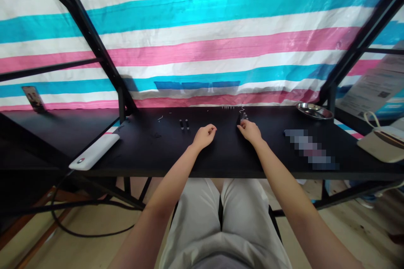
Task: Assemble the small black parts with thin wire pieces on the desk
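Note:
My left hand rests just above the black tabletop with its fingers curled together; anything inside them is hidden. Over to the right, my right hand has its thumb and fingers pinched at a few small grey cylinders. A small dark piece shows beside those fingertips, too small to identify, and I cannot tell which piece is gripped. Left of my left hand are two small black cylinders with silvery ends, side by side and untouched.
Several tiny pale pieces line the table's back edge. A round metal dish sits at the back right, with a blurred-out item nearer. A white power strip lies left, a beige bag right. Striped sheeting hangs behind.

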A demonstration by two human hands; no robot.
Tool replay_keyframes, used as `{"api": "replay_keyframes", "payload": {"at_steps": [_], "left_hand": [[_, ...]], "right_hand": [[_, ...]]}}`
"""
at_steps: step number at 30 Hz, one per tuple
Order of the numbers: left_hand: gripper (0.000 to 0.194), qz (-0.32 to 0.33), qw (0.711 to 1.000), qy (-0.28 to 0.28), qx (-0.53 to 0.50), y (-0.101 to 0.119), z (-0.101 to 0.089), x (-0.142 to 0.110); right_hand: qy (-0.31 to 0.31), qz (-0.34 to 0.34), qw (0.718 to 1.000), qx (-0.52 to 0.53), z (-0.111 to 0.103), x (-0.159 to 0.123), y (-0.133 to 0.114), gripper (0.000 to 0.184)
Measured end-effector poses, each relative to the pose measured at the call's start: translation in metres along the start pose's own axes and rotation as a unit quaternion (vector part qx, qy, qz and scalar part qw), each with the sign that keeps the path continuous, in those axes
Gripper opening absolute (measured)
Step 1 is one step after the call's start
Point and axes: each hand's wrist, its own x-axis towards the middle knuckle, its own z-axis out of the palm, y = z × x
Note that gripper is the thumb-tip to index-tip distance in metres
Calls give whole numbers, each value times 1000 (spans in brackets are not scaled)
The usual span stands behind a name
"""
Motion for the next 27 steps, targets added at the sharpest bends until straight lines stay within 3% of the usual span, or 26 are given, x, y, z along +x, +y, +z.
{"api": "replay_keyframes", "payload": {"at_steps": [6,13,27], "left_hand": [[18,8,1000,2,4,-2,0,-1],[19,17,1000,14,11,-3,0,-1],[15,-20,993,109,49,3,-6,0]], "right_hand": [[-39,14,999,-2,-8,3,5,18],[-32,72,997,-15,-20,1,7,18],[-75,125,989,-34,-20,1,8,24]]}}
